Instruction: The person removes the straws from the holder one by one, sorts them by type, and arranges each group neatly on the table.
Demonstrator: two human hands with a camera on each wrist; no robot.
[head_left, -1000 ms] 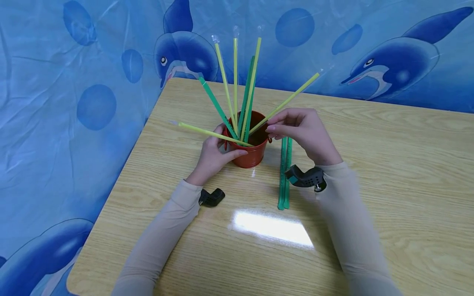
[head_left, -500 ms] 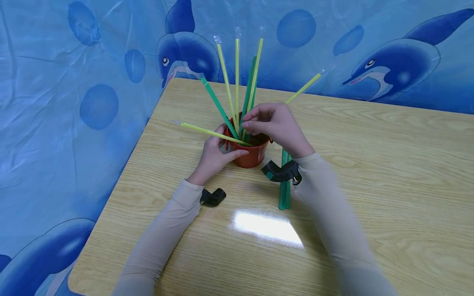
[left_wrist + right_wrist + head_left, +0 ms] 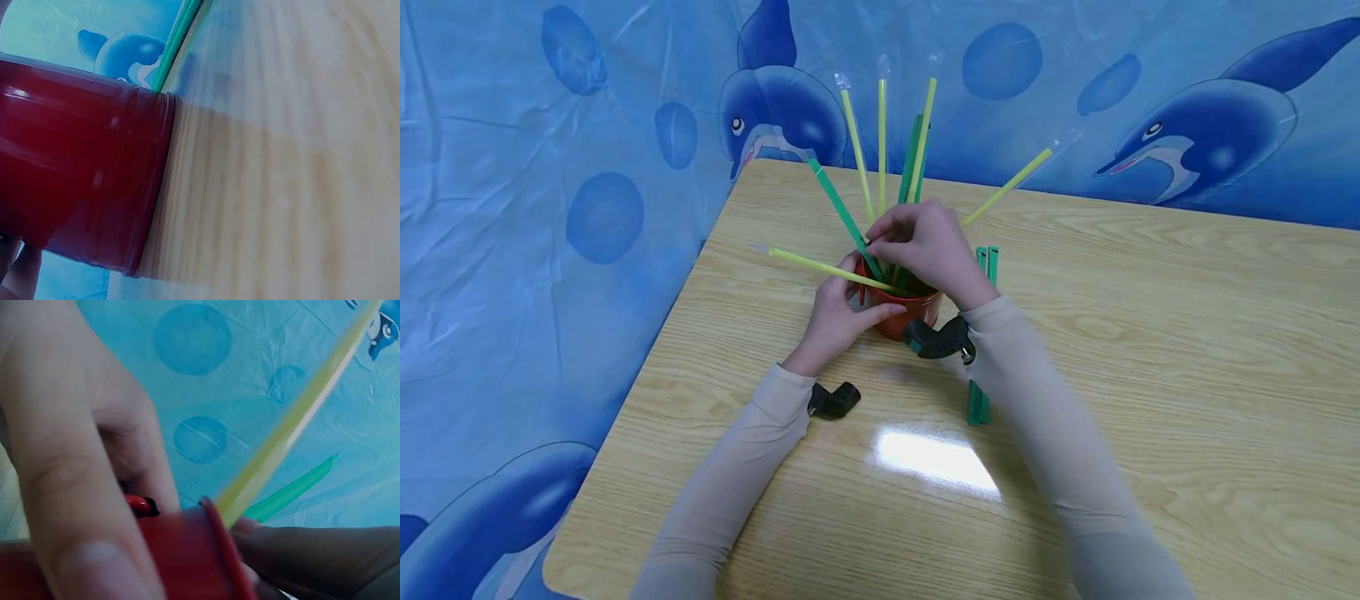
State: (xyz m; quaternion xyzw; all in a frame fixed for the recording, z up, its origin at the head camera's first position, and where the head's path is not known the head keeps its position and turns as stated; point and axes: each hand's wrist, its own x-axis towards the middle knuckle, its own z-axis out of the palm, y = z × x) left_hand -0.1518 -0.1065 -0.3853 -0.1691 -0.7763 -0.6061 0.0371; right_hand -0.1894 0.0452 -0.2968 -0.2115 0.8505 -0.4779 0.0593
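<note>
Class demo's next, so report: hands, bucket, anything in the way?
Left hand holding bucket. Right hand at leftmost green straw, grip unclear. Lowest yellow straw slants across, possibly obstructing.

A creased blue backdrop [image 3: 482,283] stretches behind and to the left of a pale wood-grain table [image 3: 1210,375], whose rounded near corner shows at lower left. An open-mouthed printed dolphin [image 3: 790,104] appears above the far left corner, tail fin up; a second dolphin [image 3: 1213,129], at right, faces left with its tail raised, while part of a blue-and-white figure [image 3: 505,517] shows at lower left, cut by the frame. Darker round and oval spots [image 3: 1002,61] dot the print, two between the dolphins and three farther left. A white glare [image 3: 936,462] shines on the near tabletop
</note>
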